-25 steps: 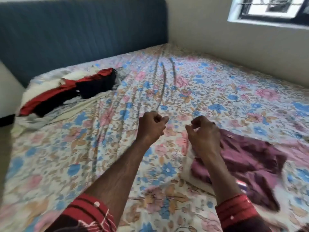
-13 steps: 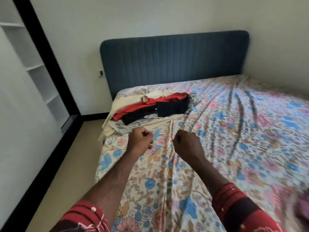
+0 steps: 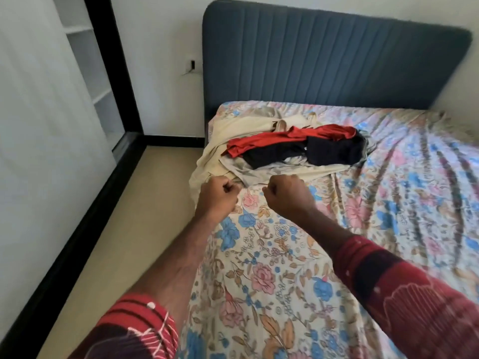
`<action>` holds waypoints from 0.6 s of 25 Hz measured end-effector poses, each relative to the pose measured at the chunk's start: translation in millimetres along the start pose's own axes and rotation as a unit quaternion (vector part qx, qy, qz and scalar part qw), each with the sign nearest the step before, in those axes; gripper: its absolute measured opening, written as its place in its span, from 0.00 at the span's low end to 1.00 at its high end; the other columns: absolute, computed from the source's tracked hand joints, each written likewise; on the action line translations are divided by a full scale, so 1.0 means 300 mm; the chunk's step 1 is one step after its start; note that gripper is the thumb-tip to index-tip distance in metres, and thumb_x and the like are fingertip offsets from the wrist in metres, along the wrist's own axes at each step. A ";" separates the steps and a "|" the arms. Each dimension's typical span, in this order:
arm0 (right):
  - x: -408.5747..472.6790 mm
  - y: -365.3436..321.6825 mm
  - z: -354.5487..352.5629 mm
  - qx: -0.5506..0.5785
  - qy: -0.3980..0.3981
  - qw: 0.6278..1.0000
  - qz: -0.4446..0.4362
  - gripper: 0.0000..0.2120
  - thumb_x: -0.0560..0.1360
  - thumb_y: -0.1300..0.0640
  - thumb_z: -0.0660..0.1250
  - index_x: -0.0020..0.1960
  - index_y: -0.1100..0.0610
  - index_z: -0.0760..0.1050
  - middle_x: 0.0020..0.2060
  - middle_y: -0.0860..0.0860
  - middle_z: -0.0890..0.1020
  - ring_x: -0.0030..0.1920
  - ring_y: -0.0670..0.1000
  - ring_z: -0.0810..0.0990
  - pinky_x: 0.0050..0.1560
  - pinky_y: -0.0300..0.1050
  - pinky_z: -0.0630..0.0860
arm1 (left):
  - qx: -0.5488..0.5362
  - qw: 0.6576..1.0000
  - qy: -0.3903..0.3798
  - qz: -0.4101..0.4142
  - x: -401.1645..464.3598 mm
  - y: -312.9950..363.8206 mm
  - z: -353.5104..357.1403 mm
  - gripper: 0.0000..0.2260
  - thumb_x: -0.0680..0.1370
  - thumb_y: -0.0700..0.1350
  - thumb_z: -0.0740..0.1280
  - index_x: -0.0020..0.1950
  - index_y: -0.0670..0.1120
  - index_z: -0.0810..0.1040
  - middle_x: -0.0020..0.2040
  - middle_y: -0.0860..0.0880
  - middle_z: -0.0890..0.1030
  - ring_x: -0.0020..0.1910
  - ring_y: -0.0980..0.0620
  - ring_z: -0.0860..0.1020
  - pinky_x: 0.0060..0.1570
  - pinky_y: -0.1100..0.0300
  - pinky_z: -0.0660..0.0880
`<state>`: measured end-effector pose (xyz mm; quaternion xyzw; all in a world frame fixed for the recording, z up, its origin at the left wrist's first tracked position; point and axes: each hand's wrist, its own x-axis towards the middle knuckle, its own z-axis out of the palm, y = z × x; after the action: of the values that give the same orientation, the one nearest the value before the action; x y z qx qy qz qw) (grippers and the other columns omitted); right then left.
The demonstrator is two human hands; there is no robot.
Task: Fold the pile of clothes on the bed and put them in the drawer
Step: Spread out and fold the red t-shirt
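Only the head view here, looking down the person's two outstretched arms at a bed (image 3: 298,255) covered in a floral sheet. The left hand (image 3: 216,194) is clenched into a fist with nothing in it, hanging over the bed's left edge, and the right hand (image 3: 289,194) is curled up the same way, also holding nothing, just beside it over the sheet. The two fists are near each other but apart. Just beyond both hands sits the pile of clothes (image 3: 285,149), up near the head of the bed: a red garment (image 3: 290,137) lies across the top, a black garment (image 3: 334,151) is right against it on the side past the right hand, and cream and grey pieces are spread underneath (the near edge of a cream one reaches almost to the left fist, can't tell if it's actually touching). Past the pile stands a blue padded headboard (image 3: 324,60). Out beyond the left hand is bare floor (image 3: 134,216), and further that way a white shelving unit (image 3: 88,60) with a black frame. Both forearms come out of red patterned sleeves (image 3: 414,301) at the bottom of the view.
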<state>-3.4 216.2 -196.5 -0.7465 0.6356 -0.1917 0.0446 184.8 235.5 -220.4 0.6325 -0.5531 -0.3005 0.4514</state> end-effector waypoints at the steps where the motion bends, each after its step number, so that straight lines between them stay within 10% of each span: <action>1: 0.061 -0.067 0.026 -0.016 -0.004 1.000 -0.005 0.11 0.76 0.50 0.66 0.41 0.57 0.79 0.35 0.54 0.82 0.37 0.59 0.81 0.36 0.46 0.75 | 0.000 1.000 0.008 -0.001 0.059 -0.052 -0.046 0.11 0.79 0.45 0.72 0.39 0.41 0.81 0.35 0.45 0.84 0.32 0.47 0.84 0.34 0.50 0.83; 9: 0.362 -0.377 -0.111 -0.023 -0.047 0.998 0.022 0.11 0.73 0.50 0.64 0.38 0.57 0.76 0.33 0.53 0.80 0.34 0.59 0.80 0.34 0.48 0.78 | 0.069 0.997 -0.017 -0.001 0.345 0.054 -0.335 0.11 0.78 0.48 0.71 0.36 0.47 0.78 0.34 0.50 0.83 0.35 0.49 0.83 0.40 0.48 0.82; 15: 0.402 -0.130 -0.346 -0.032 -0.019 0.995 0.091 0.12 0.75 0.45 0.68 0.40 0.53 0.78 0.37 0.53 0.83 0.40 0.60 0.82 0.40 0.51 0.81 | 0.110 0.988 -0.081 0.070 0.451 0.407 -0.184 0.11 0.79 0.50 0.70 0.38 0.46 0.80 0.34 0.50 0.82 0.36 0.47 0.81 0.40 0.49 0.80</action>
<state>11.5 125.4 -61.0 -0.6901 0.7058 -0.1519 0.0503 209.1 119.8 -71.2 0.6112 -0.6607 -0.2557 0.3529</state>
